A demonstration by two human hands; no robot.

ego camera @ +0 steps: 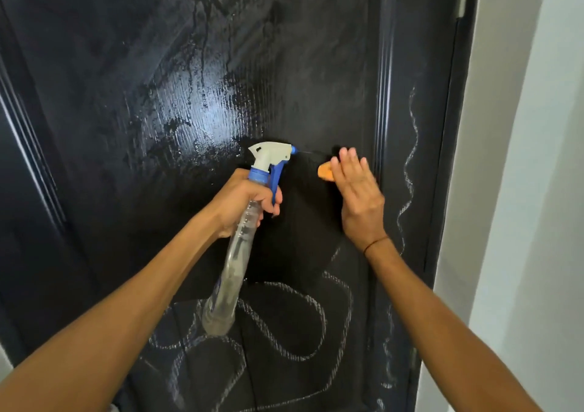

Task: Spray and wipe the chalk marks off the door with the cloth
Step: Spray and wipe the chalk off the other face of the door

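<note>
A black panelled door (126, 101) fills the view, its upper panel wet and shiny. White chalk marks (303, 320) loop over the lower panel, and a wavy chalk line (409, 171) runs down the right stile. My left hand (243, 199) grips the neck of a clear spray bottle (230, 272) with a white and blue trigger head, a finger on the trigger, nozzle aimed right. My right hand (357, 190) presses an orange cloth (325, 171) flat against the door with straight fingers; the palm hides most of the cloth.
A pale wall (521, 190) and the dark door frame (455, 127) stand to the right of the door. Drips run down the wet upper panel.
</note>
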